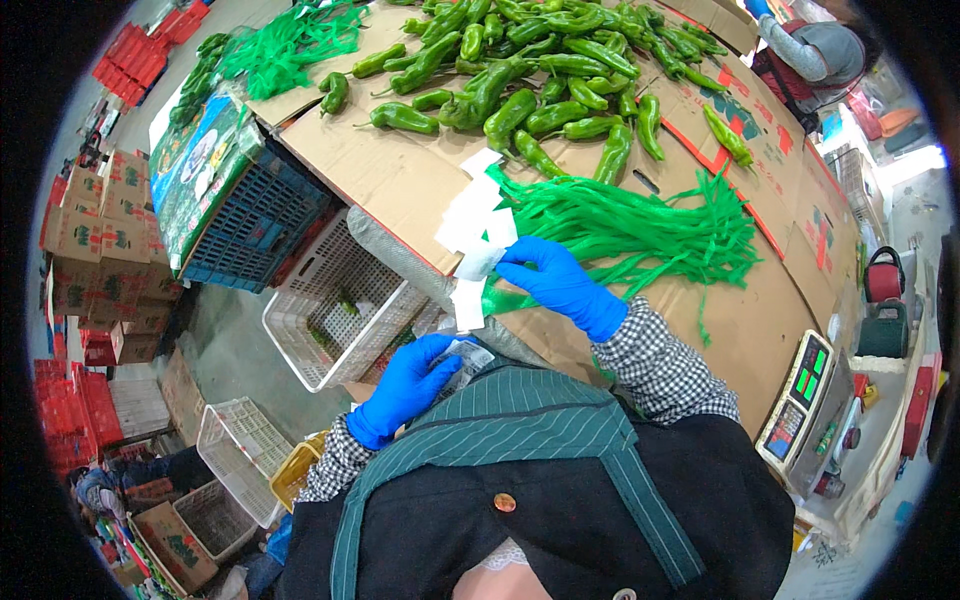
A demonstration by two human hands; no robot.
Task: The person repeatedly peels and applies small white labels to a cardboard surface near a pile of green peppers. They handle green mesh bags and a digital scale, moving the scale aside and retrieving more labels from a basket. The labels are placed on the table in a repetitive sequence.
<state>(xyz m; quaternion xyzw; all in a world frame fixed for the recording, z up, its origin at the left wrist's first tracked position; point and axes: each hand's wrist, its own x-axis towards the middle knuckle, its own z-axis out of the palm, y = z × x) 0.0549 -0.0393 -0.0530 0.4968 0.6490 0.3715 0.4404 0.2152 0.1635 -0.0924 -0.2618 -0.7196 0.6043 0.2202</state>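
Note:
Green mesh bags (640, 235) lie in a bundle on the cardboard-covered table, with white paper tags (465, 222) fanned out at their left ends. My right hand (560, 285), in a blue glove, is closed, thumb and forefinger pinching at the edge of one tag. Close to my apron, my gloved left hand (405, 388) is closed around a small whitish printed label (468, 362); part of it is hidden by the fingers. Beyond the bags, a heap of green peppers (540, 75) spreads over the cardboard (400, 180).
White plastic crates (335, 310) stand on the floor at left, beside a blue crate (245, 220). A weighing scale (797, 400) is at right. More green mesh (295, 50) lies at far left. Another person (815, 55) is at far right; stacked cartons (105, 250) stand at left.

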